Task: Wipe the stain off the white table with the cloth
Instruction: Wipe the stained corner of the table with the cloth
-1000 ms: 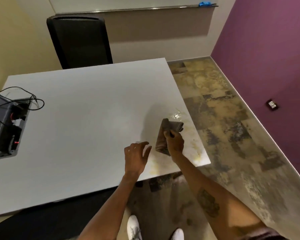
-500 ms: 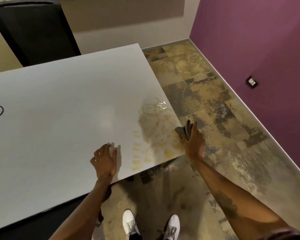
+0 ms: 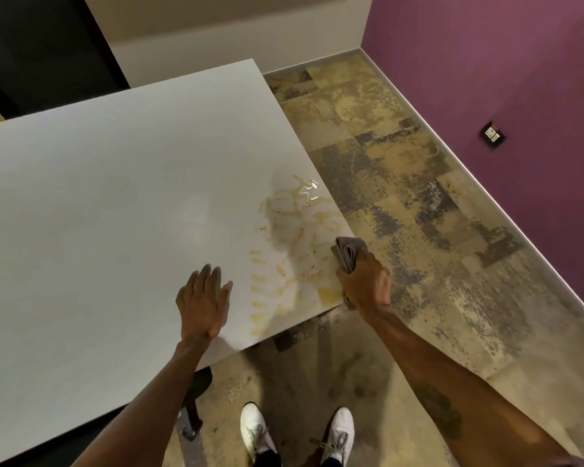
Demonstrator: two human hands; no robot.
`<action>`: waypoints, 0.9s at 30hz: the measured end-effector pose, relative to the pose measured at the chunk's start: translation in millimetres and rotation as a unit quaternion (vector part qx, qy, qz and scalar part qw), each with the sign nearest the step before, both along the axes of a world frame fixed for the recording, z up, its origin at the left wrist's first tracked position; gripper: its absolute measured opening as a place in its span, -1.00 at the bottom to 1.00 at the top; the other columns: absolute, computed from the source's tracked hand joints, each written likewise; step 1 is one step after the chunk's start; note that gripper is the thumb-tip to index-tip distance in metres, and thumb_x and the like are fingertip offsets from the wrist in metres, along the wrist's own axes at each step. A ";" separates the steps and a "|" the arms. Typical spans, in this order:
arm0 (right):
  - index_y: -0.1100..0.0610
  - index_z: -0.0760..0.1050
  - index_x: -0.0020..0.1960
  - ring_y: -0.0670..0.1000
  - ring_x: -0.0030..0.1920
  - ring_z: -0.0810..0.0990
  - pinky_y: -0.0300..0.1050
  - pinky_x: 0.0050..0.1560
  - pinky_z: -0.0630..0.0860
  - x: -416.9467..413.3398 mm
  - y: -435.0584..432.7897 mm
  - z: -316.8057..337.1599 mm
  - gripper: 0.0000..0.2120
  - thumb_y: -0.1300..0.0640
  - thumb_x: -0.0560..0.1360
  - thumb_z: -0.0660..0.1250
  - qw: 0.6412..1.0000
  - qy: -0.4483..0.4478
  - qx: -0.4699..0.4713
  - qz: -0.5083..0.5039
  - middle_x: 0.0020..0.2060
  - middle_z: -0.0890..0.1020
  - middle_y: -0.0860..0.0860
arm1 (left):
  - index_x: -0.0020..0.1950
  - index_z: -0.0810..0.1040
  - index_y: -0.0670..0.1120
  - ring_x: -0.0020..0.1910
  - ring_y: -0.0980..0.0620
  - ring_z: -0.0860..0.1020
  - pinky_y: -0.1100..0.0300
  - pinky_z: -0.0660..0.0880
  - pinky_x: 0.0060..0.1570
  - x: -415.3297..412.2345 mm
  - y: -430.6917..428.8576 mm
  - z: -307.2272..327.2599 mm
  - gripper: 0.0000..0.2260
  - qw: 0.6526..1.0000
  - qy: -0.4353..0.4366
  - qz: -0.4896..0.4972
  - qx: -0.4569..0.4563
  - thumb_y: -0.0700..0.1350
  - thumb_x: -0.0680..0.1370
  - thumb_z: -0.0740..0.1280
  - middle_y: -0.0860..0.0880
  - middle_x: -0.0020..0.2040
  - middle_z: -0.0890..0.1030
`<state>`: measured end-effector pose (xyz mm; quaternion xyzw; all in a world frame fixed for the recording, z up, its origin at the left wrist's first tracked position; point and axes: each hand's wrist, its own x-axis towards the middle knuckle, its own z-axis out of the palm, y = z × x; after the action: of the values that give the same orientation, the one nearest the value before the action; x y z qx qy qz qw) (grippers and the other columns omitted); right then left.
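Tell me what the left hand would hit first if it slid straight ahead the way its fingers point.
Probably nothing: the left hand points up the white table, bare ahead; the stain lies to its right.

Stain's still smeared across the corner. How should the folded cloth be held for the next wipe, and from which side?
Keep the right hand clamped over the near half of the folded cloth, from the table's right edge. Its layered folds stick out past the fingers toward the yellow stain, so pressing down from above probably lays that free end flat on the mess.
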<state>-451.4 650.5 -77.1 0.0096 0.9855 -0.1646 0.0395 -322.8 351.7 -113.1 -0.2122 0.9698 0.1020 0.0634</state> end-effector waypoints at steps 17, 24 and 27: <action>0.12 0.10 0.49 0.03 0.46 0.26 0.07 0.48 0.27 -8.1 10.6 -45.5 -0.36 0.04 0.50 0.29 0.984 0.043 -0.171 0.015 0.45 0.29 0.04 | 0.67 0.12 0.07 0.69 -0.08 -0.09 -0.12 -0.08 0.64 -58.7 -18.9 -32.7 -0.49 0.995 0.005 -0.045 0.089 0.17 0.72 -0.06 0.00 0.70 0.00; 0.26 -0.10 0.57 0.17 0.58 -0.03 0.13 0.57 0.01 -9.7 4.8 -56.0 -0.24 -0.13 0.60 0.15 0.998 0.037 0.006 0.059 0.57 0.05 0.21 | 0.67 0.10 0.09 0.69 -0.07 -0.07 -0.15 -0.10 0.64 -62.7 -13.4 -43.2 -0.44 0.995 0.048 -0.042 0.073 0.19 0.68 -0.16 0.01 0.69 0.02; 0.18 -0.16 0.57 0.13 0.58 -0.02 0.06 0.54 -0.01 -13.6 10.3 -60.0 -0.25 -0.19 0.60 0.08 0.997 0.027 -0.008 0.070 0.58 0.02 0.16 | 0.64 0.22 0.09 0.68 -0.08 0.06 -0.16 0.01 0.62 -62.6 -11.6 -49.2 -0.51 0.995 0.083 -0.032 0.043 0.12 0.71 -0.09 0.00 0.67 0.15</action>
<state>-465.0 660.8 -137.1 -0.0643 0.9832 -0.1692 0.0242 -385.4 340.1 -162.3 -0.1685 0.9729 0.1584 -0.0048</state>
